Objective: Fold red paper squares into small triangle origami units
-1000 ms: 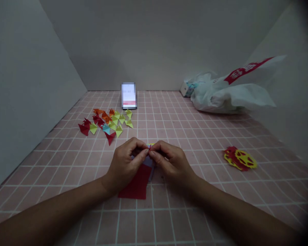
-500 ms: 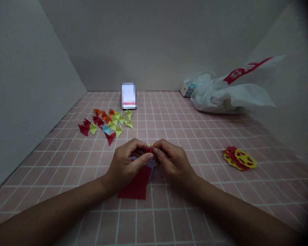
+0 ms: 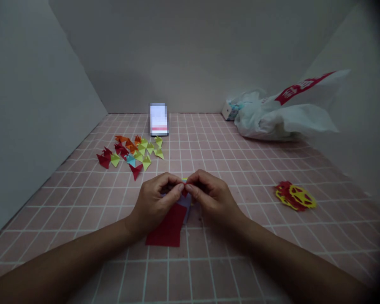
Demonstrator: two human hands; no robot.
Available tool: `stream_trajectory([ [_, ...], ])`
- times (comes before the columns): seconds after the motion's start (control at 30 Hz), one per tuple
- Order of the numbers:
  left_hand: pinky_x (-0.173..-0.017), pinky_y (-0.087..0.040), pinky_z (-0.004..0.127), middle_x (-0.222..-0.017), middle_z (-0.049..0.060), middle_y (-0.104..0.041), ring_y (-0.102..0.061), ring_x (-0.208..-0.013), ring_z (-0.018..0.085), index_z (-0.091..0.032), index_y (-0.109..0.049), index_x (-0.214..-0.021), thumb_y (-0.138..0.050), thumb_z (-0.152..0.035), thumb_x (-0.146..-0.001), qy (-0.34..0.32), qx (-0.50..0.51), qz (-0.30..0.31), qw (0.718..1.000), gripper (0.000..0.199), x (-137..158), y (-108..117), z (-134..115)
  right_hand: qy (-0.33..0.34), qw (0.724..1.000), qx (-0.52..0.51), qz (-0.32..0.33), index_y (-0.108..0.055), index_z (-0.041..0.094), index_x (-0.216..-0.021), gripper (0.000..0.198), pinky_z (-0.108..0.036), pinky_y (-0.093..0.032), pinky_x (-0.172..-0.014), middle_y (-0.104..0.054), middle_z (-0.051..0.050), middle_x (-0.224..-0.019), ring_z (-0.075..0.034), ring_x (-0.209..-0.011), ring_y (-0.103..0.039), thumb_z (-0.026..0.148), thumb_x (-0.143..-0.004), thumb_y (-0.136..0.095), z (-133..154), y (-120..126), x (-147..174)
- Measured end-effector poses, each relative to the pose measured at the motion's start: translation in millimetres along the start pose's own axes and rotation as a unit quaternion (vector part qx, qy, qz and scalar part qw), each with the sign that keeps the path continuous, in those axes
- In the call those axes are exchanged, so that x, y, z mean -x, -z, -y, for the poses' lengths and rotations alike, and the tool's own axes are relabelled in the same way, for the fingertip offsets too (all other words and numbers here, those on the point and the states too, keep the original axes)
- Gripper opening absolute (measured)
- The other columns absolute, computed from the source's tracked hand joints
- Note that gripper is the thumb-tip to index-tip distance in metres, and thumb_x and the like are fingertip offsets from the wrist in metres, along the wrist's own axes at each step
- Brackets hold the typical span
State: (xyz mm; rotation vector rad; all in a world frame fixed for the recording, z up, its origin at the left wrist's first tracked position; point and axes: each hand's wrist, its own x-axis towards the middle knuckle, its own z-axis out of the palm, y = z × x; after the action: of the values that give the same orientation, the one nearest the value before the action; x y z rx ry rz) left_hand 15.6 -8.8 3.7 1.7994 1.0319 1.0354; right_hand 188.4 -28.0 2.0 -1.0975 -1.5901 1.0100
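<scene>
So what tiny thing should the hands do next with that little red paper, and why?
I'd probably ease the right hand back slightly while the left hand pinches the small red paper. The fingertips of both hands cover most of it, with only a little red showing between them, so its folds can't be checked.

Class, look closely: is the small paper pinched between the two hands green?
No, the small paper between the left hand and right hand is red.
</scene>
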Motion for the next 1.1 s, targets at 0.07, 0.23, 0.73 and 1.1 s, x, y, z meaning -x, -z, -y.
stream_trajectory([
  [0.07, -0.062, -0.051, 0.022, -0.073, -0.001, -0.066, -0.064, -0.066, 0.012, -0.017, -0.063, -0.087, -0.060, -0.020, -0.088, 0.030, 0.067, -0.002, 0.997, 0.004, 0, -2, 1, -0.049, 0.995, -0.081, 0.015, -0.058, 0.019, -0.077, 0.013, -0.025, -0.042, -0.055, -0.056, 0.002, -0.067, -0.011, -0.058, -0.051, 0.025, -0.089, -0.059, 0, 0, -1],
  [0.23, -0.063, -0.053, 0.022, -0.075, -0.001, -0.066, -0.065, -0.066, 0.011, -0.018, -0.062, -0.090, -0.063, -0.020, -0.086, 0.041, 0.134, 0.001, 0.990, 0.005, 1, -5, 3, -0.094, 0.972, -0.213, -0.007, -0.057, 0.019, -0.078, 0.017, -0.024, -0.043, -0.052, -0.059, 0.004, -0.063, -0.010, -0.052, -0.053, 0.032, -0.086, -0.064, -4, -2, -3],
  [0.73, -0.070, -0.057, 0.026, -0.086, 0.002, -0.070, -0.069, -0.076, 0.014, -0.019, -0.062, -0.096, -0.066, -0.014, -0.082, -0.020, 0.056, -0.022, 0.998, 0.015, 6, -5, 3, -0.087, 0.955, -0.281, -0.042, -0.056, 0.020, -0.081, 0.016, -0.026, -0.045, -0.057, -0.061, 0.004, -0.060, -0.011, -0.054, -0.057, 0.031, -0.084, -0.067, -8, -9, -2],
  [1.1, -0.065, -0.054, 0.023, -0.078, 0.001, -0.069, -0.067, -0.070, 0.012, -0.018, -0.065, -0.087, -0.065, -0.016, -0.085, -0.019, 0.045, -0.039, 0.998, 0.002, 3, -3, 5, -0.096, 0.944, -0.315, -0.027, -0.059, 0.020, -0.081, 0.016, -0.025, -0.044, -0.057, -0.062, 0.004, -0.061, -0.011, -0.055, -0.057, 0.031, -0.082, -0.071, -11, -11, -1],
])
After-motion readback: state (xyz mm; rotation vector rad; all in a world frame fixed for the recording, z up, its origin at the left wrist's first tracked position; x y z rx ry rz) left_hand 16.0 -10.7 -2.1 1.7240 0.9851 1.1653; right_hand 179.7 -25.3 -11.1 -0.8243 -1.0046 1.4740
